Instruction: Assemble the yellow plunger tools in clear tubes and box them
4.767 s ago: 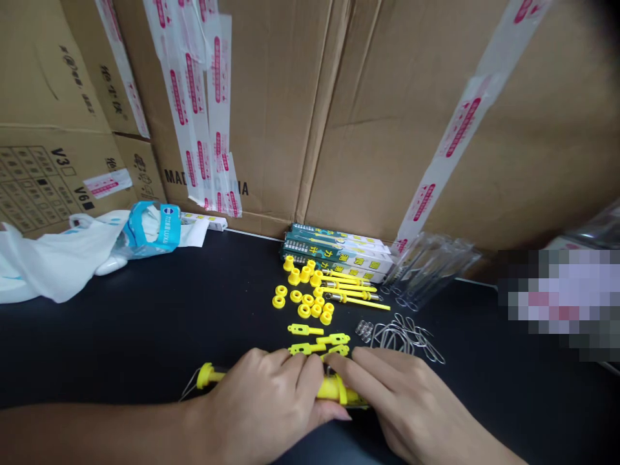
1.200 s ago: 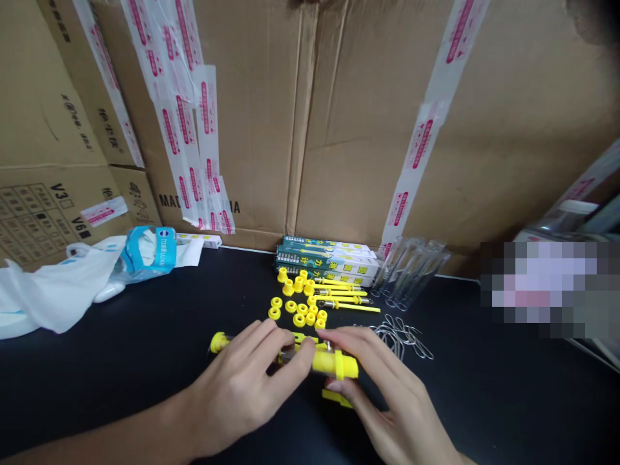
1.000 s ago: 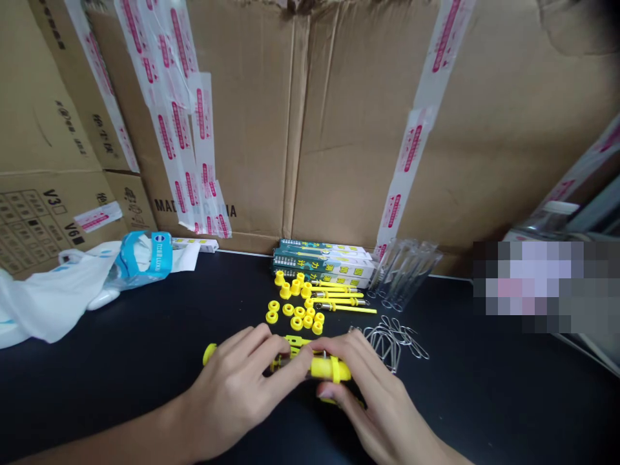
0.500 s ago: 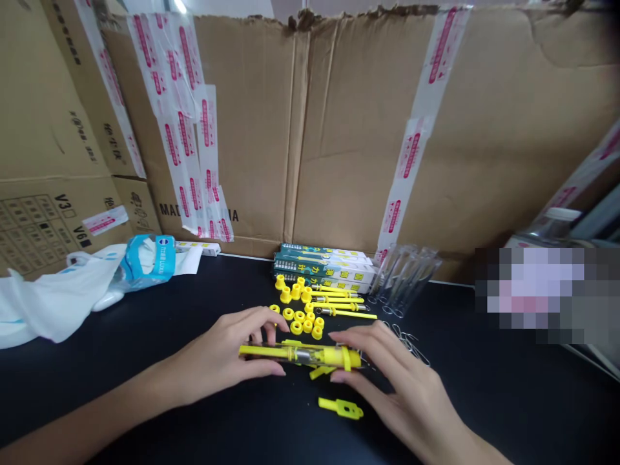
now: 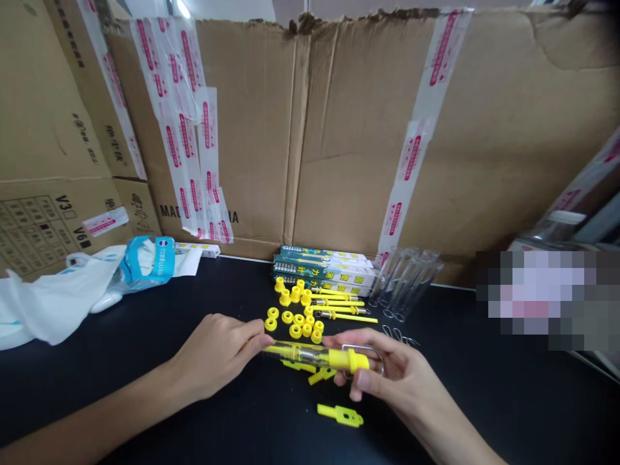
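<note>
Left hand point(image 5: 216, 355): fingers curled, nearly closed, fingertips pinching the left end of the piece below.

Right hand point(image 5: 394, 371): half closed, fingers over and thumb under, gripping the piece at its yellow collar.

Yellow-and-clear tube point(image 5: 310, 355): one, lying level in the air between both hands, held above the table, its yellow collar at the right hand.

Wire loop point(image 5: 367, 347): one, metal, at the tube's right end, beside the right hand's fingers.

Flat yellow pieces point(image 5: 298, 366): two, directly under the tube, between the hands. A third flat yellow piece point(image 5: 340, 415) lies on the table just below the right hand.

Yellow rings and bushes point(image 5: 293, 323): a cluster just beyond the gap between the hands.

Yellow rods point(image 5: 343, 310): several with metal ends, beside that cluster, beyond the right hand.

Wire clips point(image 5: 398, 333): a few, beyond the right hand.

Clear plastic tubes point(image 5: 405, 284): a bundle, farther beyond the right hand.

Printed boxes point(image 5: 324, 266): a stack, beyond both hands.

White plastic bag point(image 5: 53, 300) and blue-and-white packet point(image 5: 145, 263): well beyond the left hand.

Black table point(image 5: 460, 400): under everything.
</note>
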Demonstrator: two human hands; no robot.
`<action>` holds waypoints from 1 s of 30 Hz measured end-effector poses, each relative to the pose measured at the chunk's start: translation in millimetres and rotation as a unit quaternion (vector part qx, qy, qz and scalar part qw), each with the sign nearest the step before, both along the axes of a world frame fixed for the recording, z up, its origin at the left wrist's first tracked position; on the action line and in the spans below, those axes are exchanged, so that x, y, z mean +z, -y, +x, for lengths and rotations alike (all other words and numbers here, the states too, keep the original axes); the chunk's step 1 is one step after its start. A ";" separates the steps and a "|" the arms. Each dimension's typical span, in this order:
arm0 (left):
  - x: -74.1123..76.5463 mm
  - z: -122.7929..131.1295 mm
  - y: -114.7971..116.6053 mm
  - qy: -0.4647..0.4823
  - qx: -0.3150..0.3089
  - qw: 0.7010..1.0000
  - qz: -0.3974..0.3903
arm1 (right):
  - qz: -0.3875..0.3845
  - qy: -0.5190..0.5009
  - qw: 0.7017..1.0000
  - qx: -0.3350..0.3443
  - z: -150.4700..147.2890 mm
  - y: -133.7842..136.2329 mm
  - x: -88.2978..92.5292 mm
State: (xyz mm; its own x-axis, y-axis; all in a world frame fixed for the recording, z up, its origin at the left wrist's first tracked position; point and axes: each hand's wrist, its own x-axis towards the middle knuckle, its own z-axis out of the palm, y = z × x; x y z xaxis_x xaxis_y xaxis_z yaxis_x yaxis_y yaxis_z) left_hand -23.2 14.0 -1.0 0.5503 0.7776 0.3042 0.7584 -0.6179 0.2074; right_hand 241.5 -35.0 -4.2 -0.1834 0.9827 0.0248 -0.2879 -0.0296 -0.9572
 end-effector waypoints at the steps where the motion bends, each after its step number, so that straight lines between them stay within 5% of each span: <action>1: -0.7 -0.2 -0.1 -0.004 0.004 1.000 0.018 | -0.007 -0.020 1.000 -0.003 0.7 0.2 2.3; 6: 4.3 -0.9 0.3 0.015 0.013 0.995 0.096 | -0.064 -0.068 0.996 0.001 8.1 -2.8 2.4; 12: 3.7 -2.5 1.4 -0.021 0.039 0.978 0.205 | -0.044 0.003 0.999 -0.006 13.4 -7.2 2.0; 17: 4.3 -1.8 -0.4 -0.044 0.060 0.985 0.156 | -0.020 0.027 0.998 -0.046 22.9 -10.6 10.5; 30: 2.4 8.2 5.7 0.023 0.058 0.997 -0.043 | -0.065 -0.147 0.984 -0.082 16.2 -6.8 12.0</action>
